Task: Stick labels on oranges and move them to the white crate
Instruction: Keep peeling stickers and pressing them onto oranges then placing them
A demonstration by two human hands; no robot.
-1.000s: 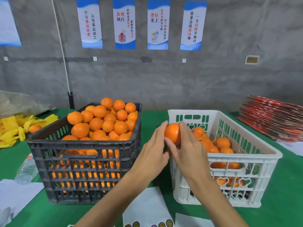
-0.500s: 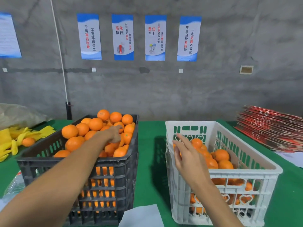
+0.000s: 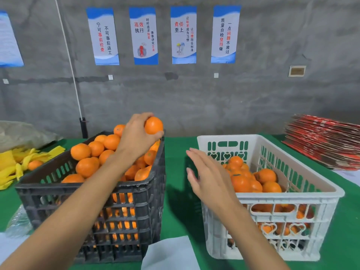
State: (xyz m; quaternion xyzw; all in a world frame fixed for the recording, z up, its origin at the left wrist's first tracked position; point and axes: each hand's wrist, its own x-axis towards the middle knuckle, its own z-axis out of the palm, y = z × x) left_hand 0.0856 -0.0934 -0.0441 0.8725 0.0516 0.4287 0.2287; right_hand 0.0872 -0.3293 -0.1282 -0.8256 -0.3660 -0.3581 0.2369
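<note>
Left hand (image 3: pixel 136 137) grips an orange (image 3: pixel 153 125); right hand (image 3: pixel 206 176) open; poster (image 3: pixel 145 36) reads 高效执行.

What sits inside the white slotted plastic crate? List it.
The white slotted plastic crate holds a low pile of oranges, with more showing through its side slots. The open right hand covers part of the pile; no labels can be made out.
</note>
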